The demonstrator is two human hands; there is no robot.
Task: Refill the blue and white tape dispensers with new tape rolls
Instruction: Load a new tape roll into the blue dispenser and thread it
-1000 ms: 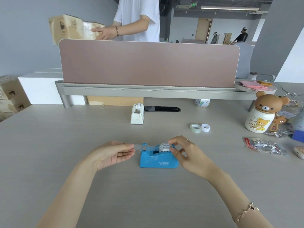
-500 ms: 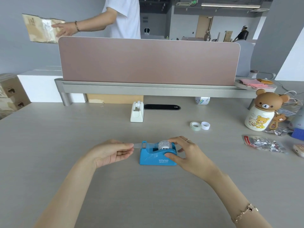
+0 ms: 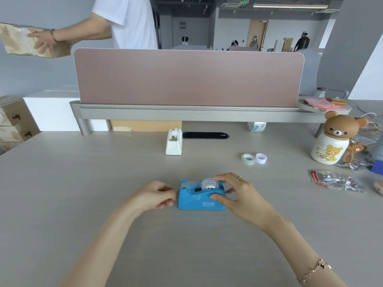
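The blue tape dispenser (image 3: pixel 196 200) stands on the desk in front of me with a tape roll (image 3: pixel 209 183) seated in its cradle. My right hand (image 3: pixel 238 193) grips the dispenser's right end, thumb on its front and fingers over the roll. My left hand (image 3: pixel 157 195) pinches the free end of the tape just left of the cutter. The white tape dispenser (image 3: pixel 174 141) stands farther back, near the partition, untouched. A clear tape roll (image 3: pixel 248 159) and a white core (image 3: pixel 261 158) lie to the right of centre.
A bear-shaped bottle (image 3: pixel 331 141), a foil packet (image 3: pixel 335 181) and clutter fill the right side. A pink partition (image 3: pixel 186 77) on a grey shelf closes the back. Behind it a person holds a cardboard box (image 3: pixel 24 41). Cardboard boxes (image 3: pixel 14 119) stand at left.
My left hand has moved right, close to the cutter, with the tape end. My right hand has shifted from the roll down onto the dispenser body. The person behind carried the box leftward.
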